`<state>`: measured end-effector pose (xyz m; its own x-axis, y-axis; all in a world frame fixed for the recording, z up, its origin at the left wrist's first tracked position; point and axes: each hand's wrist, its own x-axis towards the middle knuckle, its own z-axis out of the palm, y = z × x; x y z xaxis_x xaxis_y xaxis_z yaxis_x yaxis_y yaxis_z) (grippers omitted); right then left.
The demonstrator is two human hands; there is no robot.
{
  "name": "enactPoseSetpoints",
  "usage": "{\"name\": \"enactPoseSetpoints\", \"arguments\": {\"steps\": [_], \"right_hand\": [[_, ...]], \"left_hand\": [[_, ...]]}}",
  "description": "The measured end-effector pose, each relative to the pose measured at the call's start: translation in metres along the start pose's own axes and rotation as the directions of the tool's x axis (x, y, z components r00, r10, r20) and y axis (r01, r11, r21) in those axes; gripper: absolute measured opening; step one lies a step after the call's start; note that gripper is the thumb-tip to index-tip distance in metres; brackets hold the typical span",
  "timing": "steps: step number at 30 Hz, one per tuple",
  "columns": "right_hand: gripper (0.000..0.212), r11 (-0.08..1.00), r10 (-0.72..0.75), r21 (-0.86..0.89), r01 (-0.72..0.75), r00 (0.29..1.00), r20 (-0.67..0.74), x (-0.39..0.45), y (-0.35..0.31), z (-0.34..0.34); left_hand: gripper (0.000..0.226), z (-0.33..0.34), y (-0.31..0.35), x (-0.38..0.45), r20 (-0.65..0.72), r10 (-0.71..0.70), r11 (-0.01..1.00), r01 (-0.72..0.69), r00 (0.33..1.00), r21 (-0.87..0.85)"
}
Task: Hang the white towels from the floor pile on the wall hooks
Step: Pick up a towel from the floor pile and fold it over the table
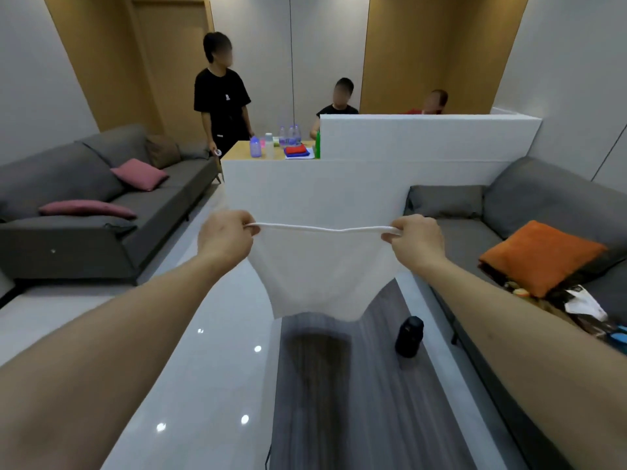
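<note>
A white towel (319, 276) hangs stretched between my two hands in the middle of the view, its top edge pulled nearly level and its lower edge dangling above the dark rug. My left hand (225, 237) pinches the top left corner. My right hand (415, 239) pinches the top right corner. Both arms reach straight forward. No floor pile of towels and no wall hooks appear in this view.
A white partition wall (373, 178) stands straight ahead, with bottles and folded cloths on a counter (237, 152) behind it. Grey sofas (101, 205) flank both sides; the right one carries an orange cushion (539, 256). A black cylinder (409, 335) stands on the rug (356, 401). Three people are beyond the partition.
</note>
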<state>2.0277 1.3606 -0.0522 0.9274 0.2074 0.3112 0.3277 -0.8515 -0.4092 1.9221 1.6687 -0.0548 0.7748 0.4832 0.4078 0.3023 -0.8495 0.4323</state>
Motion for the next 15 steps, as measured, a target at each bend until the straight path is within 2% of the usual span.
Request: {"name": "enactPoseSetpoints", "arguments": {"steps": [6, 15], "right_hand": [[0.01, 0.993, 0.108, -0.058, -0.1, 0.983, 0.147, -0.102, 0.04, 0.055], [0.018, 0.963, 0.25, -0.185, -0.194, 0.901, 0.354, -0.296, 0.084, 0.087]], "left_hand": [[0.01, 0.042, -0.046, -0.107, 0.225, -0.082, 0.997, 0.08, 0.971, 0.018], [0.016, 0.066, -0.086, -0.291, 0.517, -0.111, 0.993, 0.071, 0.849, 0.096]]}}
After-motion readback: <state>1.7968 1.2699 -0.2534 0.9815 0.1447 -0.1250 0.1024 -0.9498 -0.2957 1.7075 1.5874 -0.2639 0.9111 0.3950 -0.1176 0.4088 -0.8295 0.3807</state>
